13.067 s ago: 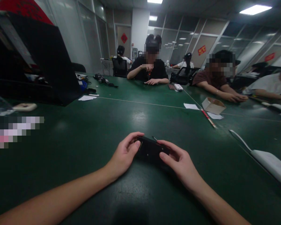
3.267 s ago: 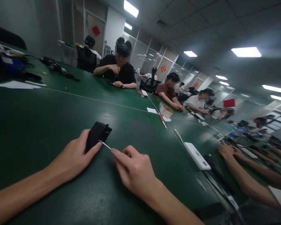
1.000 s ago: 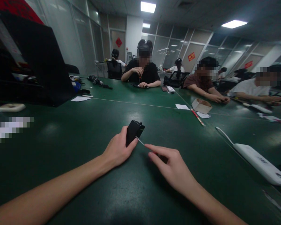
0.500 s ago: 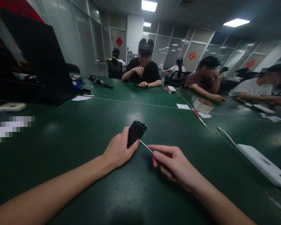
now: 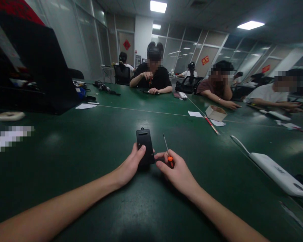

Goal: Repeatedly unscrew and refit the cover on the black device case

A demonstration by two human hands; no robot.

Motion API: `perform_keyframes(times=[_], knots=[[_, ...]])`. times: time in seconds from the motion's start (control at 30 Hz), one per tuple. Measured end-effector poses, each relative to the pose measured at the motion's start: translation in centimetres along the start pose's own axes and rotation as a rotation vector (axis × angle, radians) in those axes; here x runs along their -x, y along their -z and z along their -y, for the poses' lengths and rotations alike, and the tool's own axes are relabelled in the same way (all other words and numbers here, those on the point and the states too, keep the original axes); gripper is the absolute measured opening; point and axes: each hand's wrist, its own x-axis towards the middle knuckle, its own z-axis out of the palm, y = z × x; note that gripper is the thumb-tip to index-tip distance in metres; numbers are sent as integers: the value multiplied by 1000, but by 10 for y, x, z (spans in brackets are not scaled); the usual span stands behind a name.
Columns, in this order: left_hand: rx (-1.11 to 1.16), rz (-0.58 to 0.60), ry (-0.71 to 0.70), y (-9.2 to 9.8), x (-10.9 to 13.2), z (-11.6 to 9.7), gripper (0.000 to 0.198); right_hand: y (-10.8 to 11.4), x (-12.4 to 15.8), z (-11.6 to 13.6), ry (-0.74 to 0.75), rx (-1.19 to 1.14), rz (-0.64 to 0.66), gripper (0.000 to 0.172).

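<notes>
A small black box-shaped device [image 5: 144, 145] lies flat on the green table [image 5: 91, 151], its flat face up. My left hand [image 5: 128, 165] grips its near left edge with thumb and fingers. My right hand [image 5: 175, 169] touches the device's right side with the thumb and is closed on a small screwdriver [image 5: 166, 150] with an orange collar. The thin metal shaft points up and away, clear of the device.
A white power bank with a cable [image 5: 275, 169] lies to the right. A small cardboard box [image 5: 216, 113], paper slips and a red pen [image 5: 212, 125] sit farther back. A black case [image 5: 40, 70] stands at the left. Several other people work across the table.
The device was propped on edge with the screwdriver tip against it; now it lies flat. My right hand has drawn the screwdriver away and moved in beside the device.
</notes>
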Motion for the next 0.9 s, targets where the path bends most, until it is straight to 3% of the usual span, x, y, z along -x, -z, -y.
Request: perform_keyframes(times=[0.13, 0.2, 0.3, 0.37, 0.4, 0.47, 0.53, 0.6, 0.73, 0.9], knots=[[-22, 78, -7, -2, 4, 4, 44, -13, 5, 0, -147, -184, 114, 36], [-63, 53, -50, 1, 4, 3, 44, -11, 5, 2, -164, -225, 137, 35], [-243, -117, -260, 12, 0, 0, 61, -1, 3, 4, -159, -217, 163, 31], [-507, -168, -467, 22, -2, -5, 81, 5, 0, 3, -148, -159, 156, 28], [-632, -107, -551, 27, -2, -7, 79, 6, -1, 2, -134, -116, 154, 26], [-851, 129, -654, 32, -3, -11, 63, 6, -1, 0, -78, -9, 163, 24], [-976, 266, -671, 33, -3, -12, 49, 3, -1, -1, 0, 132, 169, 21], [-1025, 294, -654, 31, -3, -10, 49, 2, -1, -2, 75, 283, 149, 19], [-1060, 237, -615, 27, -6, -5, 58, 16, -5, -6, 240, 564, 127, 21], [-1106, 139, -498, 30, -11, -4, 49, 58, -14, -11, 516, 1001, 191, 29]])
